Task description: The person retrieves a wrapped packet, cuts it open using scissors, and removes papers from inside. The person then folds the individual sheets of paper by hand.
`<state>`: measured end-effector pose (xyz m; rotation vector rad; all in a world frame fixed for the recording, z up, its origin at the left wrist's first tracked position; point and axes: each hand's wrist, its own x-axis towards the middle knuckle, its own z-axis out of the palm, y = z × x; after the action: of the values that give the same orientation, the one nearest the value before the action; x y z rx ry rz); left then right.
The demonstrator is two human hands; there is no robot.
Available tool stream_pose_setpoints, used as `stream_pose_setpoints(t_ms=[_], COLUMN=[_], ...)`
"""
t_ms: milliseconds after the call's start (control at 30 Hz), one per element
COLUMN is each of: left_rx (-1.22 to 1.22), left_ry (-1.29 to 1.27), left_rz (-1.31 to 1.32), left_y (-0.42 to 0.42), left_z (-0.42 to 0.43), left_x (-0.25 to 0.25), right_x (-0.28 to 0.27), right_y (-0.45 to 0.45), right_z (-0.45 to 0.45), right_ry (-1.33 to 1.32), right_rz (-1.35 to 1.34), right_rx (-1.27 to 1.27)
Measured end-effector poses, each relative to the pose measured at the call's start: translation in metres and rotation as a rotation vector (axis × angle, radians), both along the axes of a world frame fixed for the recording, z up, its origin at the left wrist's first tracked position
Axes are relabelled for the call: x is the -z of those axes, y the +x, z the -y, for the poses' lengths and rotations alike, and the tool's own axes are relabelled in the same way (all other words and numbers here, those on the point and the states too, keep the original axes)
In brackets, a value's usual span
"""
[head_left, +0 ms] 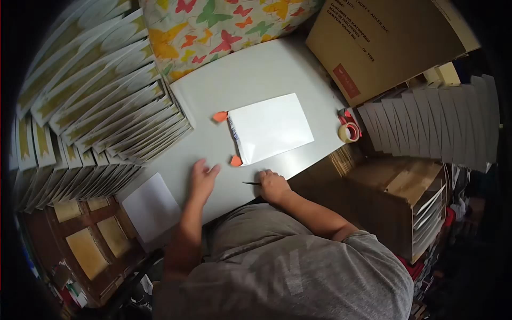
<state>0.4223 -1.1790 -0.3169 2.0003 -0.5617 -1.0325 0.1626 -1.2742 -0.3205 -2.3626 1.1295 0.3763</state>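
In front of me on the white table lies a flat white box, its left end showing a line of dark print. Two orange flaps stick out at that end's corners. My left hand hovers near the table's front left, fingers apart, holding nothing. Close to the front edge, below the box, my right hand is closed around a thin, dark, pointed tool. Its tip points left; the rest is hidden in the fist, so its kind is unclear. Neither hand touches the box.
Tall stacks of white-and-gold flat boxes line the left. White sheets lie at front left. Tape rolls sit at the table's right edge. Large cartons and a stack of white pieces stand right. A butterfly-print cloth hangs behind.
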Motion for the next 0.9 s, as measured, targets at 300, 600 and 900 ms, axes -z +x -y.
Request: stream_pose_setpoints(t_ms=[300,600,900], left_rx=[0.096,-0.253,-0.560], left_ry=[0.420,0.415,0.064], left_rz=[0.285,0.237,-0.434], left_y=[-0.093,-0.141,-0.158], left_z=[0.158,0.071,-0.066], left_x=[0.000,0.024,0.006], right_x=[-0.022,0.013,-0.014], right_y=[-0.092,-0.060,-0.023], right_z=[0.217,0.261,0.187], right_ry=[-0.150,0.180,1.077], right_rz=[0.296,0.264,0.247], right_rx=[0.626,0.262,0.386])
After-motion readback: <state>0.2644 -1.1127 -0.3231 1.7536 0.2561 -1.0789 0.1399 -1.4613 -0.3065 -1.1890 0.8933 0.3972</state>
